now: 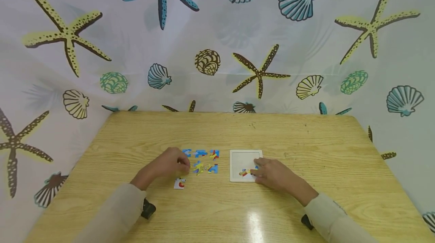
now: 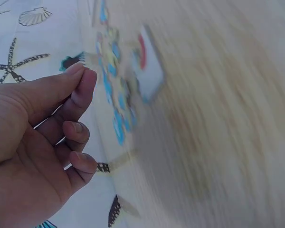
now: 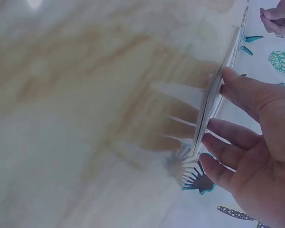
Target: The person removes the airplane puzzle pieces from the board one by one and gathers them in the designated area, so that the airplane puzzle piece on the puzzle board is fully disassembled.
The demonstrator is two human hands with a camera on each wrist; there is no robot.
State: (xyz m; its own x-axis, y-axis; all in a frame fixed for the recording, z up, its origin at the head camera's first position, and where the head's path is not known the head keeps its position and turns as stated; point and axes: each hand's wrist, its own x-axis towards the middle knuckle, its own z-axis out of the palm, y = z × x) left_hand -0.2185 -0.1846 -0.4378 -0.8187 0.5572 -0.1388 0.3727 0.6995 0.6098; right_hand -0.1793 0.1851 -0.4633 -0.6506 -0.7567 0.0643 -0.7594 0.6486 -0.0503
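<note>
Above the table, just left of the loose jigsaw pieces, my left hand (image 1: 172, 162) has its thumb and index fingertips together and the other fingers curled. Nothing shows between those fingertips in the left wrist view. A white jigsaw piece with a red mark (image 1: 179, 185) lies just below this hand. Blue and yellow jigsaw pieces (image 1: 200, 154) lie in two rows to its right. My right hand (image 1: 273, 174) rests on the right side of a white square puzzle tray (image 1: 232, 165), fingers fairly straight. Colourful pieces (image 1: 243, 173) sit low inside the tray, partly covered by the fingertips.
The wooden table (image 1: 210, 213) runs back to a white cloth (image 1: 190, 96) printed with starfish and shells. Dark straps (image 1: 148, 209) circle both wrists by the sleeves. A bright light reflection falls on the near part of the tabletop.
</note>
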